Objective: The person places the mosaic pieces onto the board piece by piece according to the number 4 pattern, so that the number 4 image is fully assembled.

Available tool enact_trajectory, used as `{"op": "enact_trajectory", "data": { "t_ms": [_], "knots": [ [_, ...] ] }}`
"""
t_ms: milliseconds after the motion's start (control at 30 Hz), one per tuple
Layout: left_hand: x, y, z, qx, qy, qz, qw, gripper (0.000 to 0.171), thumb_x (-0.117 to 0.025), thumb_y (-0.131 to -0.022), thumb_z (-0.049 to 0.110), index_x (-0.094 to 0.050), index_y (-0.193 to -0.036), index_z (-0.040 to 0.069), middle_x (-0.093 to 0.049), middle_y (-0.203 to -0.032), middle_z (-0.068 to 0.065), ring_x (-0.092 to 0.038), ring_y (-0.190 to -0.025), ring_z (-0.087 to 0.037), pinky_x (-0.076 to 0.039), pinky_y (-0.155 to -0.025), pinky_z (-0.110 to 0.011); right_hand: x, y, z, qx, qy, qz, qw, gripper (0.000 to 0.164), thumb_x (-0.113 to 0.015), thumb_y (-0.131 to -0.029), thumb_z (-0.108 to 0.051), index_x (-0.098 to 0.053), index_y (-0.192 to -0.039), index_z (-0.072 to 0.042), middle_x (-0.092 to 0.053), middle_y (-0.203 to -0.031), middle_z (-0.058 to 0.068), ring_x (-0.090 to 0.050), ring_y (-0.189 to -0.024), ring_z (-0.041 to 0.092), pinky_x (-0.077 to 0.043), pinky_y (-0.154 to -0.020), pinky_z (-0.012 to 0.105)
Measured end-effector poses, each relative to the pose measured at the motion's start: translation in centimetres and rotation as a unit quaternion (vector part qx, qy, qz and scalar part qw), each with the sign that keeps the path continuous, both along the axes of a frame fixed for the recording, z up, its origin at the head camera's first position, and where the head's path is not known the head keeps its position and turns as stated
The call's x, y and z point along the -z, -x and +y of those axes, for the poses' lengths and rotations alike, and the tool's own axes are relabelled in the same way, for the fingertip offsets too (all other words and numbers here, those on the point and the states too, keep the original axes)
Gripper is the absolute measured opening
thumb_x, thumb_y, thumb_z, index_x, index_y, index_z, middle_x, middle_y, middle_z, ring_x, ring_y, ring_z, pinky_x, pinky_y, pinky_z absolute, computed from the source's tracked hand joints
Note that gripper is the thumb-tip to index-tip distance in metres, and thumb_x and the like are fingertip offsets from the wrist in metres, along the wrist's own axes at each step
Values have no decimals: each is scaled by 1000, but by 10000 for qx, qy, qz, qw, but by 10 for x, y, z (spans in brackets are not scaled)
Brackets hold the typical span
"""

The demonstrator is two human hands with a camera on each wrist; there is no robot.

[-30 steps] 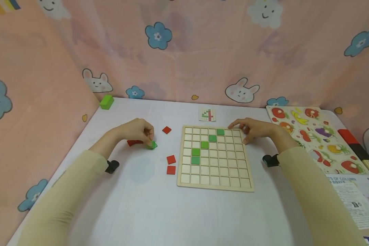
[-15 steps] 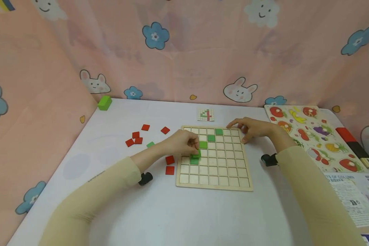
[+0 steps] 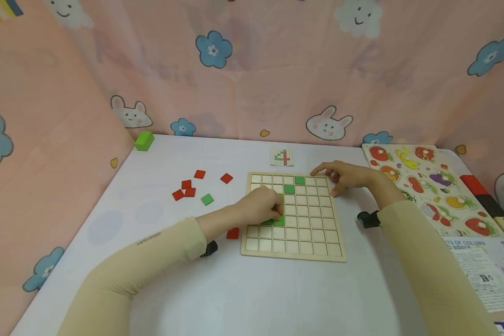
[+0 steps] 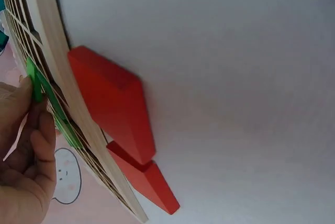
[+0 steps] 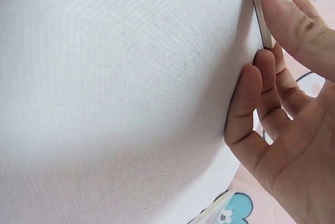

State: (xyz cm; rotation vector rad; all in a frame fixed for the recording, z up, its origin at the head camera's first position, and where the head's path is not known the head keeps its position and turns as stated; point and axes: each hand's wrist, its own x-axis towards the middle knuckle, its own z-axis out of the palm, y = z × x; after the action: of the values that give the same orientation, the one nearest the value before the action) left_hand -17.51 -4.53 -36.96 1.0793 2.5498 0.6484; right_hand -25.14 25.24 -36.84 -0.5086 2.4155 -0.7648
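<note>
My left hand [image 3: 258,205], its thumb and finger closed in a narrow pinch, holds a green tile [image 4: 35,84] tilted over the left half of the wooden grid board [image 3: 294,257]; whether this tile touches its compartment cannot be told; my right hand [image 3: 347,177] grips the board's far right corner, the tile lying well apart from it, towards the left. Seven loose red tiles [image 3: 199,174] are counted across the views, five beyond my left forearm and two beside the board's left edge, one of these hidden by my wrist in the head view; one loose green tile [image 3: 207,199] lies near the five, and one green block [image 3: 144,141] stands at the table's [image 3: 185,289] far left corner. The board has seven rows of seven compartments; one placed green tile [image 3: 300,180] fills the fifth of the farthest row, another the fourth of the next; further green shows beneath my left hand, partly covered.
</note>
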Motion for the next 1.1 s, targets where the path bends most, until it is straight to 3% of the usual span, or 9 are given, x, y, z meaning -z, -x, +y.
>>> {"op": "enact_trajectory", "data": {
  "t_ms": [100, 233, 367, 500, 667, 767, 933, 1100],
  "knots": [
    [-2, 2, -5, 107, 138, 255, 9995, 6, -75, -86, 14, -80, -90, 14, -74, -89, 3, -64, -86, -8, -51, -78, -21, -1, 0, 1, 36, -48, -42, 10000, 69, -79, -79, -5, -52, -140, -23, -41, -131, 22, -39, -112, 36, -40, -86, 41],
    [-9, 15, -28, 106, 63, 66, 9999, 17, -71, -89, 11, -77, -104, 13, -70, -99, 0, -61, -87, -12, -50, -78, -23, -1, 0, -1, 46, -82, -52, 9999, 68, -78, -80, -6, -52, -140, -25, -41, -132, 21, -39, -113, 35, -40, -88, 41],
    [-21, 37, -69, -120, 74, -335, 9993, 17, -66, -89, 4, -74, -102, 11, -69, -101, -3, -59, -88, -18, -51, -79, -27, 0, 2, 0, 33, -81, 2, 10000, 69, -78, -79, -6, -52, -140, -24, -42, -130, 20, -39, -113, 35, -40, -88, 42],
    [-26, 55, -114, -516, 394, -865, 9941, 21, -63, -88, 0, -74, -100, 13, -69, -106, -2, -58, -97, -20, -51, -80, -28, 0, 2, 1, 13, -98, 13, 10000, 69, -78, -80, -6, -52, -140, -25, -42, -129, 20, -39, -112, 34, -39, -88, 42],
    [-24, 64, -150, -814, 849, -1503, 9816, 32, -66, -82, -4, -74, -104, 18, -66, -112, -4, -54, -105, -25, -52, -78, -30, 2, 2, 3, -86, 27, 5, 10000, 69, -79, -78, -6, -52, -140, -23, -43, -125, 19, -39, -107, 32, -38, -83, 38],
    [-21, 63, -156, -790, 993, -1606, 9788, 34, -72, -79, -3, -74, -104, 21, -63, -116, -4, -52, -108, -25, -51, -86, -33, 3, 3, 4, -173, 154, 29, 9997, 70, -80, -77, -4, -52, -139, -20, -44, -121, 19, -39, -102, 31, -37, -79, 37],
    [-15, 59, -154, -751, 1004, -1477, 9811, 26, -76, -79, 0, -73, -97, 19, -60, -114, -5, -52, -109, -24, -49, -96, -39, 3, 4, 3, -195, 172, 24, 9997, 71, -79, -76, -3, -52, -139, -20, -44, -121, 18, -39, -103, 30, -37, -79, 36],
    [-11, 61, -146, -798, 868, -1176, 9860, 19, -75, -80, 2, -66, -90, 14, -60, -99, -5, -54, -98, -23, -49, -86, -33, 3, 3, 4, -144, 121, 11, 9998, 71, -78, -77, -3, -52, -140, -21, -43, -123, 19, -39, -105, 31, -38, -80, 36]
  ]
}}
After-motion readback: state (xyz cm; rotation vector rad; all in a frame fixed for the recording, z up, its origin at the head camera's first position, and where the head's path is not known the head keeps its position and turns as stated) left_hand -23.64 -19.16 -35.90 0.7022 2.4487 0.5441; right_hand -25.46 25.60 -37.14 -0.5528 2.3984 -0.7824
